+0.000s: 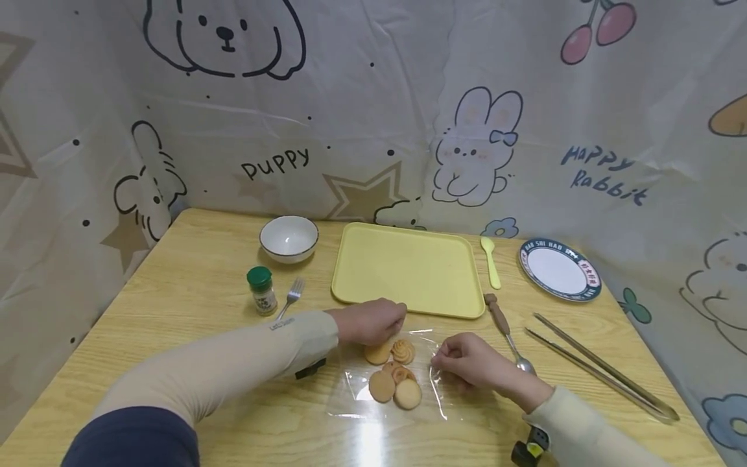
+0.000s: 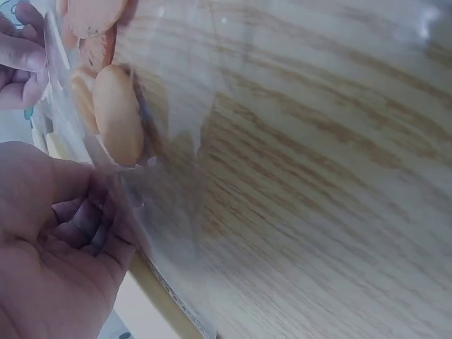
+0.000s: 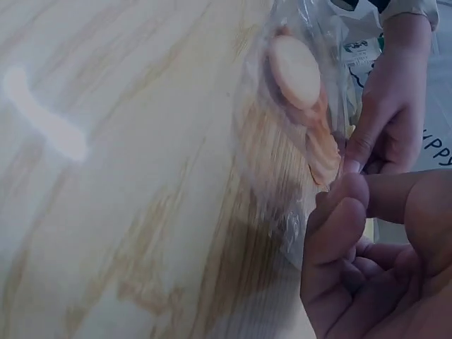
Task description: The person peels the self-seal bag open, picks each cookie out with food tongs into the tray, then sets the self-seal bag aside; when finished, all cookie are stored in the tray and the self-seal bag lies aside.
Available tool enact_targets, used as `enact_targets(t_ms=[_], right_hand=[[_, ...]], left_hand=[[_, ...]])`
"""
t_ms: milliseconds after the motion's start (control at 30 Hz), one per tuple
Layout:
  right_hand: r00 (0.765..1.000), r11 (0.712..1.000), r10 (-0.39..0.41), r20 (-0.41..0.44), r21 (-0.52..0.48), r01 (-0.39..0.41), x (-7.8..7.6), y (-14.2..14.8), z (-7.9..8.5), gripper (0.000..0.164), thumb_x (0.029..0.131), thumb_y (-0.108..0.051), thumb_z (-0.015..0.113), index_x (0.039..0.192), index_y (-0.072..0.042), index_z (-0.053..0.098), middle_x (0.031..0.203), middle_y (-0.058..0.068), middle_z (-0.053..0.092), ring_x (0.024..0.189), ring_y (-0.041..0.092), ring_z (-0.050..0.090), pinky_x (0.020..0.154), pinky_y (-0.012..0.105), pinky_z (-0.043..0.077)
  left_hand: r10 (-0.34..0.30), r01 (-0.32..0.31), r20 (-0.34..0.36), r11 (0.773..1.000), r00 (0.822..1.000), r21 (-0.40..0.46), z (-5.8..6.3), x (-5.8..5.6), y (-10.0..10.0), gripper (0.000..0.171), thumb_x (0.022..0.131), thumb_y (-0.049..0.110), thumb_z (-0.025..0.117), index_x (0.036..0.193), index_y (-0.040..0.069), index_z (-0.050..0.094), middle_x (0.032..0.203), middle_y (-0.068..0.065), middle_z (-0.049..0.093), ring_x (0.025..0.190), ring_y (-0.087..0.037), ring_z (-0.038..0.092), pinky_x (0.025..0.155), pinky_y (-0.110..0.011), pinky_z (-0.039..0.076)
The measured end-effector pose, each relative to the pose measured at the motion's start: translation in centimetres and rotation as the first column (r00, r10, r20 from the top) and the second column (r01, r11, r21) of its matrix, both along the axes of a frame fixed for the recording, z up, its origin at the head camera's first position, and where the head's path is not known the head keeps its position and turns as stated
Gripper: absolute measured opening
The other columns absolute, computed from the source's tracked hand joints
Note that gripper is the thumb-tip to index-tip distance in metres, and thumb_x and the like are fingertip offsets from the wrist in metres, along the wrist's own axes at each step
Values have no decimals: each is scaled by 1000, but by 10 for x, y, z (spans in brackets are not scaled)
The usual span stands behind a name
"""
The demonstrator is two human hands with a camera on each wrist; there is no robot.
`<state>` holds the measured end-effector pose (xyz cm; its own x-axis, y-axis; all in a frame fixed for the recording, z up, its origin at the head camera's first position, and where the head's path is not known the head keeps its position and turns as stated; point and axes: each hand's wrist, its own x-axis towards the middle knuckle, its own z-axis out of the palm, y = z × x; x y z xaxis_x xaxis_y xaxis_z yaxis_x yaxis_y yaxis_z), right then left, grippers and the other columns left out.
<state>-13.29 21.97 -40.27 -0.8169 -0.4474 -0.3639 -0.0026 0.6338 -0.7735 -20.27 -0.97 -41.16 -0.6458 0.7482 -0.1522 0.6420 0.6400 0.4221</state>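
A clear plastic bag (image 1: 428,392) with several cookies (image 1: 408,394) in it lies on the table in front of me; one cookie (image 1: 403,351) has a swirled top. My left hand (image 1: 373,322) reaches over to the bag's far edge. In the left wrist view, its thumb and curled fingers pinch the film beside an oval cookie (image 2: 119,116). On the bag's right side, my right hand (image 1: 475,363) has thumb and index finger brought together at the film. Up close in the right wrist view, the right hand (image 3: 381,247) pinches the bag's edge.
Behind the bag lies a yellow tray (image 1: 408,269). To the left are a white bowl (image 1: 290,239), a green-capped jar (image 1: 262,292) and a fork (image 1: 294,292). On the right lie a yellow spoon (image 1: 491,263), a brown-handled spoon (image 1: 506,327), a plate (image 1: 559,271) and metal tongs (image 1: 607,370).
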Motion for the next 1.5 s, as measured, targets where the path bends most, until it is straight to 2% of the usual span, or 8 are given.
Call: enact_targets(t_ms=[167, 267, 333, 400, 567, 900, 1167, 1500], right_hand=[[994, 995, -21, 111, -90, 31, -3, 3, 2, 26, 96, -20, 57, 94, 6, 61, 56, -3, 53, 45, 6, 49, 44, 18, 41], [985, 987, -30, 171, -151, 56, -5, 5, 5, 31, 97, -22, 57, 99, 9, 58, 63, -3, 52, 48, 5, 50, 47, 19, 43], [982, 981, -33, 184, -180, 66, -5, 7, 6, 33, 97, -22, 57, 101, 10, 57, 66, -3, 51, 50, 5, 50, 48, 19, 45], [980, 977, -37, 195, -200, 76, -5, 8, 7, 34, 97, -22, 57, 101, 11, 56, 68, -2, 50, 51, 5, 50, 49, 19, 45], [979, 972, -38, 200, -220, 83, -4, 8, 6, 35, 97, -22, 57, 104, 11, 56, 69, -2, 49, 52, 5, 50, 51, 19, 46], [983, 967, -42, 177, -241, 84, -4, 5, 2, 36, 95, -25, 60, 98, 10, 54, 69, -3, 49, 53, 6, 52, 51, 18, 47], [986, 966, -33, 161, -247, 73, -2, 6, -5, 39, 95, -26, 60, 98, 12, 54, 68, -4, 51, 52, 5, 53, 51, 18, 48], [987, 963, -26, 158, -261, 67, -1, 8, -10, 37, 96, -26, 59, 97, 11, 54, 67, -4, 51, 52, 5, 52, 51, 18, 48]], left_hand=[[-18, 10, -146, 998, 989, -59, 6, 4, -3, 10, 99, 17, 49, 90, 15, 52, 83, 3, 51, 78, -11, 49, 67, -23, 43], [-66, 32, -278, 992, 958, -126, 15, 11, -11, 8, 99, 24, 51, 99, 16, 52, 90, 3, 52, 84, -12, 50, 70, -25, 45], [-96, 51, -314, 988, 945, -149, 20, 18, -19, 12, 99, 28, 52, 102, 17, 53, 92, 3, 52, 86, -13, 50, 71, -26, 47], [-126, 84, -317, 986, 940, -143, 24, 25, -29, 17, 98, 32, 53, 104, 16, 55, 95, 2, 56, 88, -13, 53, 74, -27, 49], [-156, 128, -251, 984, 955, -126, 22, 41, -48, 32, 95, 41, 56, 111, 13, 59, 100, 0, 59, 89, -12, 55, 78, -28, 51], [-75, 58, -229, 995, 970, -77, 6, 53, -57, 27, 93, 37, 61, 108, 14, 56, 93, 3, 51, 81, -8, 46, 71, -24, 48], [-119, 83, -336, 989, 934, -119, -3, 54, -54, 22, 97, 35, 56, 110, 16, 55, 94, 3, 52, 84, -10, 50, 72, -24, 49], [-161, 132, -386, 986, 909, -101, -3, 55, -53, 8, 98, 27, 56, 95, 20, 56, 88, 5, 54, 82, -11, 51, 68, -24, 47]])
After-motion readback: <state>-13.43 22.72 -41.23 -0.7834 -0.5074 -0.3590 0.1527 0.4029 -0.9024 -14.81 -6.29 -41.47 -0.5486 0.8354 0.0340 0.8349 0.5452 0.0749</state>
